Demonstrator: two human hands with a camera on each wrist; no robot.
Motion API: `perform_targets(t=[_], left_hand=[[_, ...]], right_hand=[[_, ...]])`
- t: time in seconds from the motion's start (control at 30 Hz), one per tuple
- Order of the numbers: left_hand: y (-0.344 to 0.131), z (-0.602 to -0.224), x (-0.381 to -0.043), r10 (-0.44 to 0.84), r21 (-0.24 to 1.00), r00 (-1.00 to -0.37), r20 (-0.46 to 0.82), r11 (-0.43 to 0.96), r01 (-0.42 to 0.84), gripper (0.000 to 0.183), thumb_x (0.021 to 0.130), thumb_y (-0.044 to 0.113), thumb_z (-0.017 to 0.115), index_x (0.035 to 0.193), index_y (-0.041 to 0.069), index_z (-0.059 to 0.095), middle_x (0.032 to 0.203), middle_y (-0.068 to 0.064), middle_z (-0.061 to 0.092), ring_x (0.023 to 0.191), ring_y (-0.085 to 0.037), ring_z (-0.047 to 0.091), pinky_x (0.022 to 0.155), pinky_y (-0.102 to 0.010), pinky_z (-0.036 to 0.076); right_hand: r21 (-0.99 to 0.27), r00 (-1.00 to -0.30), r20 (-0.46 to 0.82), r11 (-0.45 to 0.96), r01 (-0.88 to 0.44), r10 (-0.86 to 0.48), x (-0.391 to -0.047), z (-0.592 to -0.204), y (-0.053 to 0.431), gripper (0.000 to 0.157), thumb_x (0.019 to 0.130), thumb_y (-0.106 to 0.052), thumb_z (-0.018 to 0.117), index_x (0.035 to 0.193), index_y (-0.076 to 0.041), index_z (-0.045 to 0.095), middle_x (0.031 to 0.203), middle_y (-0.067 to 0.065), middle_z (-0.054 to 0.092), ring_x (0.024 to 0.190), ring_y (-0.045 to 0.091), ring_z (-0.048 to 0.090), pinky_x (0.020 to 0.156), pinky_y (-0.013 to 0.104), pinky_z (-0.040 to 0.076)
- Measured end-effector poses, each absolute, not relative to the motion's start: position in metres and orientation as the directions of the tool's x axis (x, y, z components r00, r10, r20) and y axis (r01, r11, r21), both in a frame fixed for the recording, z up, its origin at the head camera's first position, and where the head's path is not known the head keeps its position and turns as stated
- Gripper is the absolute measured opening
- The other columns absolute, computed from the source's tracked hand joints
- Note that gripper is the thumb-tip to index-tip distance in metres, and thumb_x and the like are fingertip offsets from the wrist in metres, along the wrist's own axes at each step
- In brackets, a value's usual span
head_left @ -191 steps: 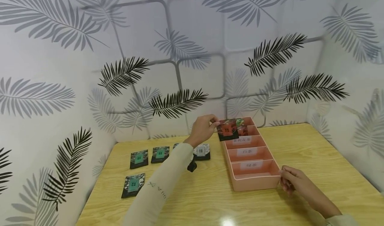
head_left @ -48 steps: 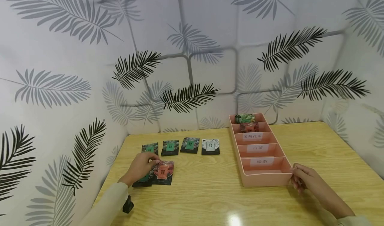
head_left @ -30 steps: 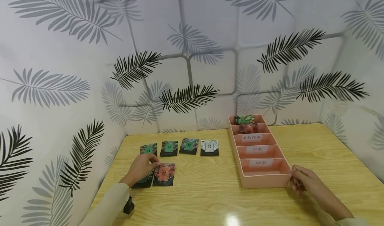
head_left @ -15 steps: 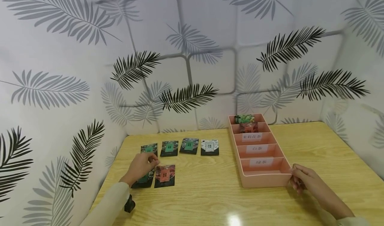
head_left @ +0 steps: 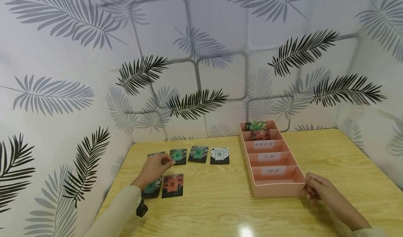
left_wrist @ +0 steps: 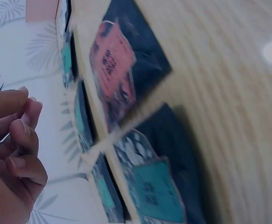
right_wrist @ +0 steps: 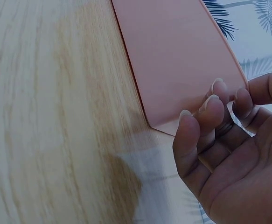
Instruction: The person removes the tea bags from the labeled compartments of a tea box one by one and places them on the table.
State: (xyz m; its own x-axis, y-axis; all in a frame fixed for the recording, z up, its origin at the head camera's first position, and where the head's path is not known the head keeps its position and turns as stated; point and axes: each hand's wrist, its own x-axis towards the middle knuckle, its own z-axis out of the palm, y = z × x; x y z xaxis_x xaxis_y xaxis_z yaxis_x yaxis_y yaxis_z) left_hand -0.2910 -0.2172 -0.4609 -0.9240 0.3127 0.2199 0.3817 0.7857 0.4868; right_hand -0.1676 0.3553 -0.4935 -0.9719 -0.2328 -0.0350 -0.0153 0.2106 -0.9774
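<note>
Left hand (head_left: 154,169) has lifted off the red packet (head_left: 172,185) since a second ago, loosely curled, holding nothing. On the bench (head_left: 217,205), pink tray (head_left: 278,191) sits around one o'clock, right hand (head_left: 319,188) pinching its five-o'clock corner, prob for steadiness. Packet lies at the tray's eight o'clock, label up, presumably for reading.

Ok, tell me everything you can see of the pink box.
The pink box is long, open-topped and plastic-looking, with one row of five compartments. White labels with dark characters show in the nearest three, where no packet is visible; the farthest holds a green packet, the next a red packet. It stands upright on the wood-grained table, its length running away from the person. The right hand pinches its near right corner.
</note>
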Motion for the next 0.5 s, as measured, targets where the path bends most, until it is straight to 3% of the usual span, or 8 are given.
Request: perform_targets(t=[0.3, 0.5], left_hand=[[-0.197, -0.453, -0.297, 0.345, 0.491, -0.909, 0.236, 0.764, 0.418, 0.013, 0.100, 0.025, 0.071, 0.100, 0.012, 0.075, 0.086, 0.002, 0.071, 0.062, -0.009, 0.055, 0.060, -0.034, 0.048], [-0.177, -0.450, -0.308, 0.399, 0.435, -0.888, 0.228, 0.774, 0.460, 0.013, 0.100, 0.030, 0.070, 0.102, 0.018, 0.075, 0.089, 0.009, 0.070, 0.068, -0.003, 0.059, 0.065, -0.033, 0.051]], right_hand=[[-0.974, -0.970, -0.065, 0.226, 0.011, -0.235, -0.169, -0.495, 0.356, 0.047, 0.115, -0.030, 0.037, 0.085, 0.006, 0.040, 0.078, 0.008, 0.058, 0.063, 0.017, 0.055, 0.055, 0.036, 0.053], [-0.971, -0.977, -0.059, 0.241, 0.009, -0.205, -0.168, -0.494, 0.355, 0.046, 0.115, -0.030, 0.038, 0.084, 0.005, 0.041, 0.076, 0.009, 0.058, 0.064, 0.018, 0.056, 0.056, 0.036, 0.053]])
